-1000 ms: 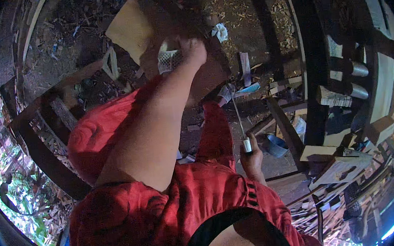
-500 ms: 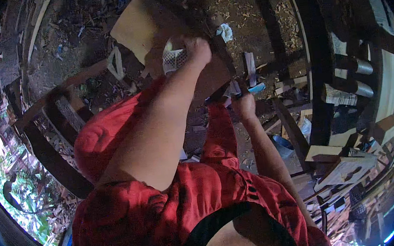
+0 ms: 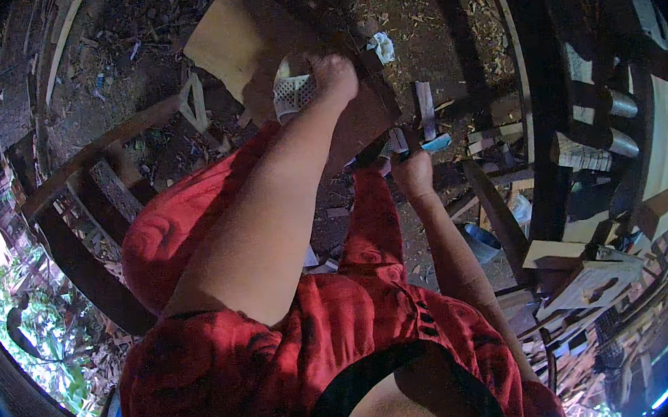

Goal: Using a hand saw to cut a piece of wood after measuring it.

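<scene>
A brown board (image 3: 223, 45) lies ahead of me, its left part sunlit and its right part in shade. My left hand (image 3: 334, 78) is over the board with its fingers curled down; what they grip, if anything, is hidden. Beside it shows a white perforated piece (image 3: 293, 95), possibly a shoe on my left foot. My right hand (image 3: 412, 172) is closed at the board's near right corner, by a small pale grey block-like piece (image 3: 398, 138). I cannot make out what is inside that fist. A turquoise object (image 3: 436, 143) lies just past its knuckles.
A narrow wood offcut (image 3: 425, 109) and a crumpled white scrap (image 3: 381, 47) lie on the littered ground. Timber beams (image 3: 92, 156) stand at the left. On the right are a grey-blue bucket (image 3: 481, 243), a carved-out wood block (image 3: 595, 287) and stacked planks (image 3: 658, 158).
My right hand and the pale piece by it have shifted slightly up and away from me. My left hand stays in nearly the same place on the board.
</scene>
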Tool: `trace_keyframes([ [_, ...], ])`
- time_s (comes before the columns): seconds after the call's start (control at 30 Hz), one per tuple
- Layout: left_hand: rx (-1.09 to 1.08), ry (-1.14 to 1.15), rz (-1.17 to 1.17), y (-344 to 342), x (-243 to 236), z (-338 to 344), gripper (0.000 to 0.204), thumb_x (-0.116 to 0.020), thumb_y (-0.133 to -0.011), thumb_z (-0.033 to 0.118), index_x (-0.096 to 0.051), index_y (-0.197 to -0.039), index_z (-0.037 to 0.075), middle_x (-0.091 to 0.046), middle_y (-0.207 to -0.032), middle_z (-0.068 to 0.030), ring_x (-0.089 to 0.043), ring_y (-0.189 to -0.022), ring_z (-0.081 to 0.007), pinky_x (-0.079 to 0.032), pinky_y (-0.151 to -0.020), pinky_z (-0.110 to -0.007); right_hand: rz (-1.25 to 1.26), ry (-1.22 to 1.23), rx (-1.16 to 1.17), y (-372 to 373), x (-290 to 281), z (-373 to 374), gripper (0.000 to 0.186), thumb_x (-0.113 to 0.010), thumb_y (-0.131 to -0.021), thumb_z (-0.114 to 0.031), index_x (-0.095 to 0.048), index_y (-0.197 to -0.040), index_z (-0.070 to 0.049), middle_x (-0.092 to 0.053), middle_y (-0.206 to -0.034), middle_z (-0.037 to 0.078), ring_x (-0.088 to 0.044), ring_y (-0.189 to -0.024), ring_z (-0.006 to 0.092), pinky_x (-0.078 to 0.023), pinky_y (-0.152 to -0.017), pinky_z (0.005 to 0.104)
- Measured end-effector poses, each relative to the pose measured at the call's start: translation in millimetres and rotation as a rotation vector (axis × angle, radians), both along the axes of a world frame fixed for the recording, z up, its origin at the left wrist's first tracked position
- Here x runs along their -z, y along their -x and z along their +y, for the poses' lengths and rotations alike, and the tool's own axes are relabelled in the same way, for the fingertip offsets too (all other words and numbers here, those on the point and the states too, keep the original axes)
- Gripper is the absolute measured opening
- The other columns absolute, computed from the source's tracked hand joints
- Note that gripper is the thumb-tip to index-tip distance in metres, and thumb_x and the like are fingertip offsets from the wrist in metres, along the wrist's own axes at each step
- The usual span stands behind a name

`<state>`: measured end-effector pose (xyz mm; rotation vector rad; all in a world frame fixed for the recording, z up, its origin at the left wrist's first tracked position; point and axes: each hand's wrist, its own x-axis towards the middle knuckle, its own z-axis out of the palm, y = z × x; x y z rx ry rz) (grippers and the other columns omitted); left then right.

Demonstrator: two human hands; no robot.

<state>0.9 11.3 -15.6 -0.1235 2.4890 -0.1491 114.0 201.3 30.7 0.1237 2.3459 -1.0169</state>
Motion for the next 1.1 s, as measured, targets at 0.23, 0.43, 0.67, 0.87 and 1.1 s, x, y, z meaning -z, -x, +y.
trace_keyframes([
  [0.23,0.024,0.029,-0.005,0,-2,0,0.023,-0.052,-0.072,0.016,-0.065,-0.089,0.009,-0.061,-0.094,-0.0100,-0.054,-0.096,-0.0262,-0.016,-0.094,-0.063,-0.096,-0.075,0.007,5,-9,-6,0.048,-0.056,-0.070,-0.009,-0.047,-0.117,-0.009,-0.058,-0.092,0.023,-0.056,-0.086,0.0391,-0.047,-0.069,0.0424],
  [0.43,-0.004,0.016,-0.013,1,3,-1,0.025,-0.052,-0.071,0.017,-0.064,-0.091,0.007,-0.061,-0.095,-0.0115,-0.054,-0.097,-0.0275,-0.017,-0.094,-0.064,-0.101,-0.116,0.007,3,-4,-4,0.053,-0.058,-0.068,-0.010,-0.045,-0.119,-0.009,-0.058,-0.092,0.024,-0.056,-0.086,0.0390,-0.046,-0.069,0.0425],
  [0.67,0.031,-0.030,0.006,-1,18,-4,0.026,-0.051,-0.070,0.016,-0.063,-0.090,0.005,-0.060,-0.096,-0.0145,-0.055,-0.095,-0.0296,-0.017,-0.094,-0.063,-0.013,-0.009,0.018,4,-9,-6,0.052,-0.059,-0.070,-0.017,-0.044,-0.120,-0.011,-0.058,-0.096,0.022,-0.055,-0.087,0.0397,-0.046,-0.072,0.0425],
  [0.87,0.017,-0.068,0.092,-5,15,-3,0.027,-0.052,-0.071,0.016,-0.062,-0.092,0.003,-0.059,-0.098,-0.0146,-0.053,-0.096,-0.0308,-0.016,-0.095,-0.063,-0.058,-0.050,0.015,1,-2,-3,0.051,-0.059,-0.068,-0.011,-0.045,-0.118,-0.008,-0.057,-0.098,0.023,-0.054,-0.090,0.0405,-0.045,-0.073,0.0425],
  [1.1,-0.036,-0.045,0.073,-3,9,-3,0.026,-0.050,-0.071,0.016,-0.062,-0.091,0.003,-0.059,-0.095,-0.0148,-0.054,-0.096,-0.0305,-0.015,-0.095,-0.063,0.026,-0.084,0.008,-5,14,-2,0.052,-0.060,-0.069,-0.012,-0.045,-0.119,-0.009,-0.057,-0.098,0.022,-0.055,-0.090,0.0390,-0.046,-0.072,0.0419],
])
